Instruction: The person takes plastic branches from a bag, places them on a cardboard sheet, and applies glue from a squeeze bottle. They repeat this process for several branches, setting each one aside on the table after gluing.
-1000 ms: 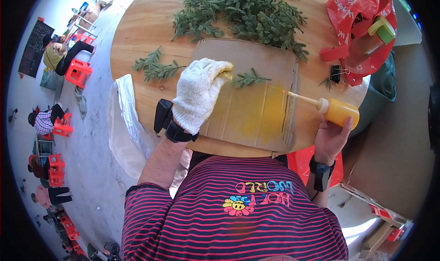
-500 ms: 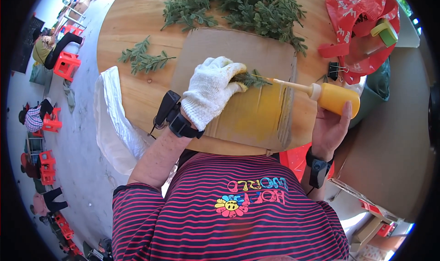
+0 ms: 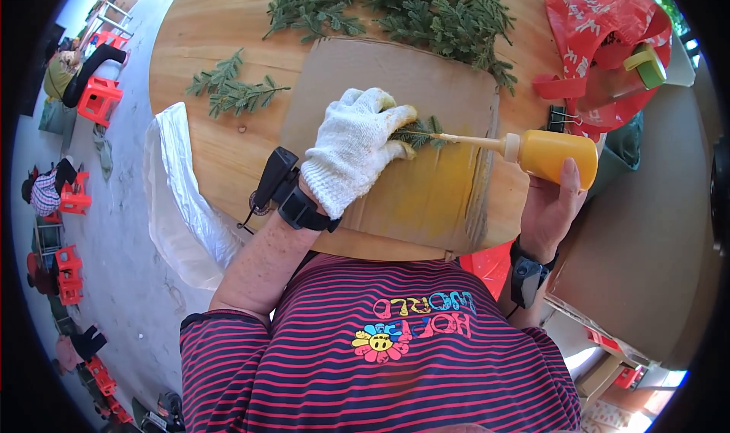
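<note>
My left hand (image 3: 357, 148), in a white knit glove with yellowed fingertips, pinches a small green needle sprig (image 3: 420, 133) over a flat piece of cardboard (image 3: 334, 72). Bare, my right hand (image 3: 551, 209) grips a yellow squeeze bottle (image 3: 559, 158) lying on its side. Its long thin nozzle points left, and the tip meets the sprig or comes very near it; which one I cannot tell. Yellow stains spread over the cardboard below the sprig. Part of the sprig is hidden behind my gloved fingers.
A heap of green sprigs (image 3: 426, 15) lies at the table's far side, with a few loose sprigs (image 3: 236, 91) at left. A red plastic bag (image 3: 582, 22) and a black binder clip (image 3: 559, 119) are at right. White plastic sheeting (image 3: 182, 197) hangs over the left edge.
My right hand and the yellow bottle have shifted slightly left and up, the nozzle reaching further over the sprig. The sprig has turned a little in my left hand.
</note>
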The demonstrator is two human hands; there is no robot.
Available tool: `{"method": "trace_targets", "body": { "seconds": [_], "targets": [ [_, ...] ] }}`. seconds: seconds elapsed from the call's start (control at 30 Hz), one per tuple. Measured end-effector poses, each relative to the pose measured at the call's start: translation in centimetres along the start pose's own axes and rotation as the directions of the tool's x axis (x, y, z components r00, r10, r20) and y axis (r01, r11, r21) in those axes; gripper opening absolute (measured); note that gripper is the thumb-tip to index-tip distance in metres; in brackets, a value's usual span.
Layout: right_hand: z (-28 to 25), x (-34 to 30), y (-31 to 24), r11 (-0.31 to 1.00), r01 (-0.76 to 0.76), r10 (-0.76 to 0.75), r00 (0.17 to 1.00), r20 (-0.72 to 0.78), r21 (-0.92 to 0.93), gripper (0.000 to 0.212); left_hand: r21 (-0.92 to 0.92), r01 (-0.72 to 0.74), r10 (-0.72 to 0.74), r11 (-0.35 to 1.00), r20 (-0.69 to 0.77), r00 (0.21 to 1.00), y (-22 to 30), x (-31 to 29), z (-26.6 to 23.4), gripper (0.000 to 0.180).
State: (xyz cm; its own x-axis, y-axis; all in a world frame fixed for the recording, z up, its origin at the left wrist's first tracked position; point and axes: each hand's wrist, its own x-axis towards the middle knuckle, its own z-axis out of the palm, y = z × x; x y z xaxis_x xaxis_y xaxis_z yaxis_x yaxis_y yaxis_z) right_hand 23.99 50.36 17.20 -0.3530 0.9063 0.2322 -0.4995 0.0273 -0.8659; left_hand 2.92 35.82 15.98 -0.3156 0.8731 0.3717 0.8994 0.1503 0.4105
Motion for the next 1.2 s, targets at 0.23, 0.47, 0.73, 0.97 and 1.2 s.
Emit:
{"method": "trace_targets", "body": {
  "seconds": [0.23, 0.47, 0.73, 0.97, 1.2],
  "targets": [
    [0.8, 0.3, 0.0, 0.997, -0.032, 0.032, 0.999, -0.001, -0.077, 0.035, 0.012, -0.005, 0.005, 1.000, 0.015, 1.000, -0.2, -0.1, 0.1, 0.040],
    [0.7, 0.4, -0.2, 0.986, -0.032, 0.029, 0.999, -0.025, -0.164, 0.034, 0.029, -0.025, 0.024, 0.999, 0.026, 0.999, -0.3, 0.0, 0.2, 0.039],
    [0.2, 0.2, -0.5, 0.979, -0.019, 0.007, 0.998, -0.062, -0.203, 0.034, 0.033, -0.028, 0.027, 0.999, 0.035, 0.999, -0.3, 0.0, 0.3, 0.039],
    [-0.2, -0.1, -0.9, 0.981, -0.025, -0.004, 0.990, -0.144, -0.193, 0.033, 0.040, -0.044, 0.043, 0.998, 0.013, 0.999, -0.3, 0.0, 0.3, 0.038],
    [-2.6, -0.6, -0.9, 0.984, -0.017, -0.004, 0.993, -0.118, -0.175, 0.032, 0.045, -0.059, 0.059, 0.997, -0.004, 0.998, -0.2, 0.0, 0.4, 0.038]
  ]
}}
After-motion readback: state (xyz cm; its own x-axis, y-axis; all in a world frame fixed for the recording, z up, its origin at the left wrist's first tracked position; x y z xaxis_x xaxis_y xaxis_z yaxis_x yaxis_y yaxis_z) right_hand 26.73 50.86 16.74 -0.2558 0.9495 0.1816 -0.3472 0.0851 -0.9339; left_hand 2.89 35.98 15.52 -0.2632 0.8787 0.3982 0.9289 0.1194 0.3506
